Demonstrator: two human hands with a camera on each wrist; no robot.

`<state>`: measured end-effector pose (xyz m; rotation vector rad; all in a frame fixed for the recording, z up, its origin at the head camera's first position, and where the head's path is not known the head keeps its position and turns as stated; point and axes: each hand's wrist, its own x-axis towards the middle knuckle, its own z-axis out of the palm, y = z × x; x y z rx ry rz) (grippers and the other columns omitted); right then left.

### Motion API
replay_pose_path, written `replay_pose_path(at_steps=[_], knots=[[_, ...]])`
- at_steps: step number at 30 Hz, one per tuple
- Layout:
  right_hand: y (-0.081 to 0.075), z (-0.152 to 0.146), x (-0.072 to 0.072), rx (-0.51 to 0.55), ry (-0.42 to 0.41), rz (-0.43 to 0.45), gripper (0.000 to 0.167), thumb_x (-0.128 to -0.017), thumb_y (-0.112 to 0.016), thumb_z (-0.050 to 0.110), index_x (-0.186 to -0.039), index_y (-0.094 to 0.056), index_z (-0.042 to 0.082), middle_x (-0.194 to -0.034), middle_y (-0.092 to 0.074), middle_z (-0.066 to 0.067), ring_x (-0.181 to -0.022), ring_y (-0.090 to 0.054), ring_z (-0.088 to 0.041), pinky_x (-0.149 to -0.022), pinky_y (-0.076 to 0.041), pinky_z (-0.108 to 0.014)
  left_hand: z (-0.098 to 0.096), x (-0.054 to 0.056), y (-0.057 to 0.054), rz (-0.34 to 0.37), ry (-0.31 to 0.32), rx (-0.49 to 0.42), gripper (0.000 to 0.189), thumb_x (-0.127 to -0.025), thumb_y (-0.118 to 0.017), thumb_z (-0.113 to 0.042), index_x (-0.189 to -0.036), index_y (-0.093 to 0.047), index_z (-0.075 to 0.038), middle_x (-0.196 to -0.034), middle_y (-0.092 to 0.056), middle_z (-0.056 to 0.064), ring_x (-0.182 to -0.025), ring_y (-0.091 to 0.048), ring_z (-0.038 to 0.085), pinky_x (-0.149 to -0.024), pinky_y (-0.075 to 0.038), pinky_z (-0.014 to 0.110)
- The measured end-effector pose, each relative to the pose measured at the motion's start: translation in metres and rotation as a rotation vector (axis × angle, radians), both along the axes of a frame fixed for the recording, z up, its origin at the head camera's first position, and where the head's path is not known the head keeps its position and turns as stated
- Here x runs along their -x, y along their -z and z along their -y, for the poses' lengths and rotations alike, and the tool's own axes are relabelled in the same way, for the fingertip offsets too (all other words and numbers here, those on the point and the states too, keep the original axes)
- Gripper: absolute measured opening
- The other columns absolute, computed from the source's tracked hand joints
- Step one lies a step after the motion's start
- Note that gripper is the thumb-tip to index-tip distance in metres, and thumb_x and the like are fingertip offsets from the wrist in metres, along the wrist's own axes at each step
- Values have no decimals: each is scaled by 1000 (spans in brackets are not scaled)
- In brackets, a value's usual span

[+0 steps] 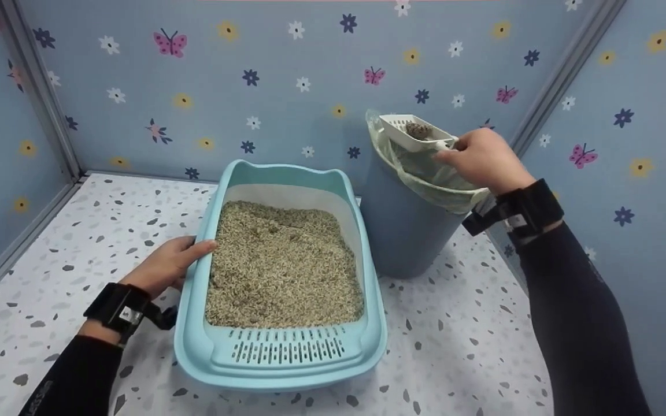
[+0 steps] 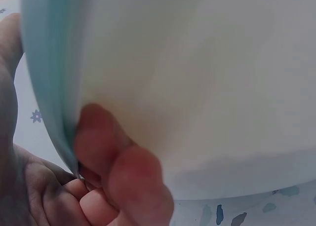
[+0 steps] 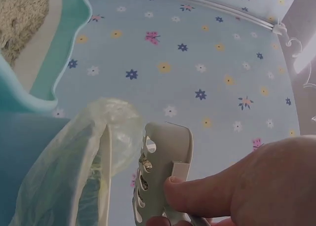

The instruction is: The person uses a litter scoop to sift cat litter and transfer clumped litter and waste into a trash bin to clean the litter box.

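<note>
A blue litter box point(image 1: 281, 378) filled with tan, grainy litter point(image 1: 281, 266) stands on the speckled surface. My left hand point(image 1: 165, 263) grips its left rim, thumb on top; in the left wrist view the fingers point(image 2: 140, 181) curl under the rim against the pale outer wall. My right hand point(image 1: 486, 159) pinches the handle end of a white slotted litter scoop point(image 1: 405, 138) over the bin. A dark brown clump point(image 1: 418, 130) lies in the scoop. Below it is a grey-blue trash bin point(image 1: 405, 231) lined with a translucent green bag point(image 1: 443, 193). Through the scoop's slots point(image 3: 143, 181) bits of the clump show.
The bin stands right beside the litter box's right side, near the back wall point(image 1: 287, 86) with its flower and butterfly print. Printed panels also close in the left and right sides. A few darker lumps point(image 1: 273, 229) show on the litter.
</note>
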<state>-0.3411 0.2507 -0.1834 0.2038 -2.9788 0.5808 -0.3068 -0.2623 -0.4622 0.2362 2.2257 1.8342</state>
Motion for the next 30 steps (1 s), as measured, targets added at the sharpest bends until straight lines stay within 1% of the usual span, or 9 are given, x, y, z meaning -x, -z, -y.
replay_pose_path(at_steps=[6, 9, 13, 15, 18, 21, 24, 28, 30], knots=[[10, -9, 10, -47, 60, 34, 36, -109, -70, 36, -88, -69, 7, -67, -40, 6, -59, -38, -12, -52, -34, -30, 0, 0, 1, -4, -1, 1, 69, -116, -58, -48, -144, -46, 13, -112, -68, 21, -90, -79, 29, -76, -72, 51], [15, -12, 14, -81, 63, 23, 35, -107, -71, 34, -85, -69, 7, -66, -42, 6, -58, -40, -12, -51, -35, -29, 0, 0, 1, -6, 0, -1, 70, -115, -59, -49, -145, -45, 13, -112, -67, 22, -90, -78, 29, -76, -72, 51], [21, -15, 16, -114, 61, -10, 40, -105, -74, 32, -75, -61, 10, -63, -40, 7, -56, -40, -14, -50, -35, -31, 0, 0, 1, -10, -3, 6, 70, -115, -59, -49, -145, -45, 13, -112, -66, 21, -90, -78, 29, -76, -72, 51], [24, -16, 17, -119, 61, -24, 40, -105, -76, 32, -74, -63, 9, -61, -42, 7, -56, -42, -15, -51, -37, -32, 0, 1, 1, -10, -5, 8, 70, -115, -59, -50, -144, -46, 13, -112, -66, 21, -91, -77, 29, -76, -72, 51], [27, -16, 17, -129, 70, -42, 37, -102, -80, 30, -76, -71, 7, -62, -50, 5, -58, -46, -17, -54, -41, -34, 0, 1, 1, -6, -6, 9, 70, -115, -59, -50, -144, -46, 12, -112, -67, 21, -91, -77, 29, -77, -72, 51], [29, -15, 17, -146, 88, -53, 33, -100, -83, 28, -79, -75, 5, -66, -56, 1, -62, -51, -21, -57, -44, -36, 0, 1, 1, -1, -6, 7, 70, -115, -59, -50, -145, -45, 12, -113, -67, 22, -91, -78, 29, -77, -72, 51], [31, -15, 17, -169, 106, -63, 29, -100, -84, 27, -83, -77, 4, -75, -66, -5, -69, -57, -25, -61, -49, -40, 0, 1, 1, -1, -2, 4, 70, -115, -59, -50, -145, -45, 12, -112, -68, 22, -91, -78, 28, -77, -72, 51], [33, -15, 18, -215, 107, -96, 21, -98, -83, 24, -95, -82, 3, -96, -77, -15, -79, -66, -33, -68, -58, -52, 0, 2, 1, -5, 1, -1, 70, -116, -58, -49, -146, -45, 13, -111, -68, 20, -90, -78, 28, -76, -72, 51], [35, -16, 18, -238, 105, -133, 14, -97, -79, 17, -93, -81, 3, -97, -77, -17, -79, -66, -35, -68, -59, -57, 0, 2, 1, -7, 2, -2, 70, -116, -57, -48, -147, -45, 14, -111, -68, 20, -90, -78, 28, -76, -72, 51]])
